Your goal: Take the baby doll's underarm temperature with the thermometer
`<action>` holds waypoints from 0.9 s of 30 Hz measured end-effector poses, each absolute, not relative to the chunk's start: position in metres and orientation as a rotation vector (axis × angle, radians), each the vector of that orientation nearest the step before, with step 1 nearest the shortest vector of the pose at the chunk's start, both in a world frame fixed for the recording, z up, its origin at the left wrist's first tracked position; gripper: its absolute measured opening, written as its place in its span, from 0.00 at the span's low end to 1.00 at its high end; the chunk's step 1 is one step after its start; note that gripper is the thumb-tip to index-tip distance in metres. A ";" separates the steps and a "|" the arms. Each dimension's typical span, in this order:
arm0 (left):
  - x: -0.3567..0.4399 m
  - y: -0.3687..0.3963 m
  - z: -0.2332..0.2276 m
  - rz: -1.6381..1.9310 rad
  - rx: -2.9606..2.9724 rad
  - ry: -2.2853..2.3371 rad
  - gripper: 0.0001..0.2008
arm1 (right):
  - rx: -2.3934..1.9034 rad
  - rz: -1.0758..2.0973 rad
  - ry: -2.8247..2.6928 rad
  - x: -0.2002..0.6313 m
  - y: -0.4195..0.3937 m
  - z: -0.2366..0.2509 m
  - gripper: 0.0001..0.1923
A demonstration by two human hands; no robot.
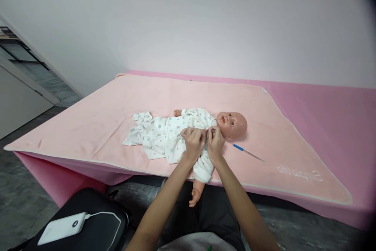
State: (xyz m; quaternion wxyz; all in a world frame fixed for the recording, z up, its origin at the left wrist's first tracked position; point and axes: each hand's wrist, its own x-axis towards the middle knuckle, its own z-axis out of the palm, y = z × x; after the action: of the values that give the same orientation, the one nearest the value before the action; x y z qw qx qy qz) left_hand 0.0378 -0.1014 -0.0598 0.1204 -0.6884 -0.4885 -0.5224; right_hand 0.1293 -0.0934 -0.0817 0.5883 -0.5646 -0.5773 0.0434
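Note:
A baby doll [235, 125] lies on its back on a light pink blanket [96, 106], its head to the right. It wears a white printed baby top [178, 123] and matching trousers [155, 125]. My left hand [194, 139] is closed in a pinch at the chest of the top. Close beside it, my right hand [215, 141] pinches the fabric near the doll's neck. One doll arm hangs over the front edge between my forearms. What exactly my fingertips grip is partly hidden. Right of my right hand lies a thin stick with a blue handle [238, 147].
Pink cloth [311, 106] covers the table under the blanket. A white partition [190, 35] stands along the back. At the lower left, a white power bank [62, 228] with a cable rests on a black case [88, 204].

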 end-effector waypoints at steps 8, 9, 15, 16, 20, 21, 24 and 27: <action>0.028 -0.109 -0.055 -1.528 -2.063 -1.425 0.05 | -1.302 0.131 -1.260 0.128 -0.096 -0.077 0.11; 0.026 -0.111 -0.055 -1.523 -2.047 -1.461 0.06 | -1.297 0.144 -1.248 0.128 -0.096 -0.076 0.11; 0.014 -0.117 -0.054 -1.483 -2.022 -1.578 0.07 | -1.275 0.192 -1.223 0.128 -0.097 -0.077 0.10; 0.013 -0.118 -0.054 -1.482 -2.030 -1.573 0.07 | -1.272 0.186 -1.225 0.128 -0.097 -0.077 0.10; 0.012 -0.119 -0.056 -1.517 -2.013 -1.560 0.06 | -1.241 0.168 -1.262 0.129 -0.098 -0.075 0.12; 0.013 -0.119 -0.056 -1.522 -2.005 -1.559 0.06 | -1.235 0.156 -1.271 0.129 -0.097 -0.075 0.12; 0.013 -0.118 -0.057 -1.515 -2.006 -1.556 0.04 | -1.229 0.079 -1.281 0.128 -0.096 -0.074 0.14; 0.013 -0.118 -0.057 -1.509 -2.045 -1.556 0.04 | -1.211 -0.030 -1.315 0.127 -0.096 -0.074 0.16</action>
State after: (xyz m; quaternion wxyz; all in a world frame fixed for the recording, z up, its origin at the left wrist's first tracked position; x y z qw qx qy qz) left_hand 0.0130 -0.1178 -0.0571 0.0810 -0.6840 -0.5204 -0.5047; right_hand 0.1268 -0.0965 -0.0736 0.6264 -0.5278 -0.5735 -0.0132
